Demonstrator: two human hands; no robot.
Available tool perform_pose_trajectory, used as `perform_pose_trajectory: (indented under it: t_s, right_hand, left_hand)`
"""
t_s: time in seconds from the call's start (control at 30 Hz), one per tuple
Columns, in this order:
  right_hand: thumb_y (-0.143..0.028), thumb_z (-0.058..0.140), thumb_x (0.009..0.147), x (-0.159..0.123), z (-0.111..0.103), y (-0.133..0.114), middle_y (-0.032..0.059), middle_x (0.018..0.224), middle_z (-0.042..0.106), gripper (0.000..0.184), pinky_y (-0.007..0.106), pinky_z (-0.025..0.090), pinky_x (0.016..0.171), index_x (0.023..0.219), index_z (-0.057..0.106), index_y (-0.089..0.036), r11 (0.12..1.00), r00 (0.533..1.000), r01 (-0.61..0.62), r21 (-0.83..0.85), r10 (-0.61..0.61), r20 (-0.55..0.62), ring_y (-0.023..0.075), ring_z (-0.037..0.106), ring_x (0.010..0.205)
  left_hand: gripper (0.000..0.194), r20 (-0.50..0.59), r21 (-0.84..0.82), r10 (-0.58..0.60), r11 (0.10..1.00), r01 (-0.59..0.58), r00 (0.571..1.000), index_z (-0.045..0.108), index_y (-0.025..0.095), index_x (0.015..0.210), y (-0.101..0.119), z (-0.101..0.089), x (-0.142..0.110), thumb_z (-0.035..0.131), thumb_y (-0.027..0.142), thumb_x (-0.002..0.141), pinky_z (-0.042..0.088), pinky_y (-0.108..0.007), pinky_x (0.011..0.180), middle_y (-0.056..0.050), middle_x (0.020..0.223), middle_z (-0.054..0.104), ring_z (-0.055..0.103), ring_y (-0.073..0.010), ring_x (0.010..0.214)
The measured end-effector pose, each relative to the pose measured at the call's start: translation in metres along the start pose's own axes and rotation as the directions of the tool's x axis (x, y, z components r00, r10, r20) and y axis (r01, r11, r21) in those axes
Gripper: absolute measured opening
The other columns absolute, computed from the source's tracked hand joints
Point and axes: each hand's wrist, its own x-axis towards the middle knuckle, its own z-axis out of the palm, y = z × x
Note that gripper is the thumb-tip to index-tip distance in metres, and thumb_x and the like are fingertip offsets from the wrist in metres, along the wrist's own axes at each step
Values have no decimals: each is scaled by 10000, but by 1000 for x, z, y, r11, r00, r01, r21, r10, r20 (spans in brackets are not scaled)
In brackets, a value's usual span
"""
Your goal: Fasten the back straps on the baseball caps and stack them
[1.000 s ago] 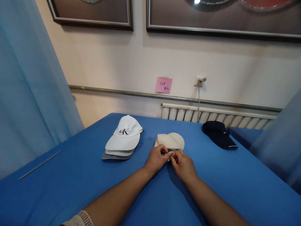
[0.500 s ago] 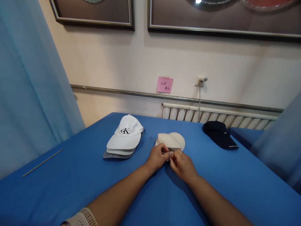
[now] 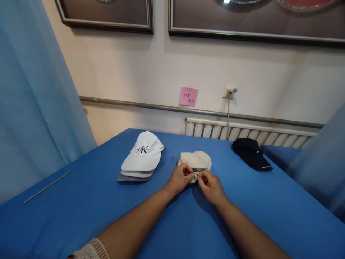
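A cream cap point(image 3: 194, 160) lies on the blue-covered table with its back strap toward me. My left hand point(image 3: 181, 178) pinches the strap from the left, thumb against fingers. From the right, my right hand point(image 3: 211, 185) pinches the strap's other side. Between my fingertips shows a small light piece of the strap point(image 3: 196, 176), perhaps with a buckle; its detail is too small to make out. To the left sits a stack of caps, a white cap point(image 3: 142, 153) with black letters on top and a grey brim point(image 3: 132, 178) at the bottom.
A black cap point(image 3: 252, 154) rests at the right on the blue table cover point(image 3: 107, 216). A thin stick point(image 3: 47, 186) lies at the left. Behind the table are a radiator point(image 3: 215, 130), a wall rail point(image 3: 134, 104) and a plugged-in cable point(image 3: 228, 115). Blue curtains point(image 3: 35, 90) hang on both sides.
My right hand's fingers have shifted slightly at the strap, and its light piece shows more between my fingertips. The left hand keeps its pinch. Other things stay put.
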Motion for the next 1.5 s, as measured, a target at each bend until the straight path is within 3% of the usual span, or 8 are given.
perform_pose_trajectory:
  t_s: [0.2,0.43,0.6,0.77,0.93,1.07,1.23,1.5]
  right_hand:
    - [-277,562,844,4,-4,9,34,819,645,107,296,505,667,890,615,-197,999,1000,-2,53,4,-25,170,610,695]
    - [-183,520,852,5,-3,12,38,819,602,73,287,483,643,885,581,-206,987,993,117,-112,-117,2,168,585,686]
    - [-161,490,856,3,-9,1,29,800,577,71,280,448,636,868,541,-208,955,983,180,-237,-180,23,169,572,681]
    - [-152,467,865,3,-15,-12,49,824,579,92,297,440,659,879,541,-204,906,960,277,-320,-250,123,194,580,738]
    - [-207,516,871,1,-18,-13,46,891,582,103,294,459,659,966,556,-204,963,980,192,-187,-177,94,167,573,691]
    - [-291,598,850,1,-15,-9,54,957,605,284,310,477,659,1119,543,-218,983,989,135,-122,-125,81,169,572,675]
    - [-173,514,854,3,-11,2,38,882,624,167,293,468,672,991,598,-215,985,985,158,-65,-153,81,181,594,746]
    - [-69,473,762,5,-10,12,42,888,618,290,304,484,703,988,597,-201,996,995,89,-31,-88,36,183,595,771]
  left_hand:
    - [274,61,-121,-45,991,53,997,616,134,763,0,-5,2,737,353,653,409,-229,575,3,670,602,520,-102,585]
    - [267,129,-129,-46,990,63,991,630,134,794,2,-5,-1,777,290,634,454,-251,650,-17,731,637,576,-123,661]
    - [178,22,46,50,998,-51,998,636,149,844,2,-4,-1,685,145,674,486,-289,765,-36,829,672,618,-158,772]
    - [160,-80,253,187,954,-162,979,655,182,866,1,-6,-1,613,136,719,485,-313,821,-36,880,695,631,-188,856]
    - [148,-21,292,220,934,-204,975,666,187,869,7,-9,-4,583,162,749,482,-302,795,-25,853,696,625,-181,824]
    - [184,49,271,231,933,-235,972,670,188,903,13,-8,-9,597,154,738,479,-294,780,-31,880,703,626,-181,820]
    - [182,98,179,189,962,-204,977,659,170,924,12,-6,-9,636,199,745,485,-285,767,-49,890,703,631,-181,828]
    - [178,223,241,148,949,-202,963,674,154,913,2,-5,-5,640,230,756,467,-263,717,-45,873,707,618,-163,770]
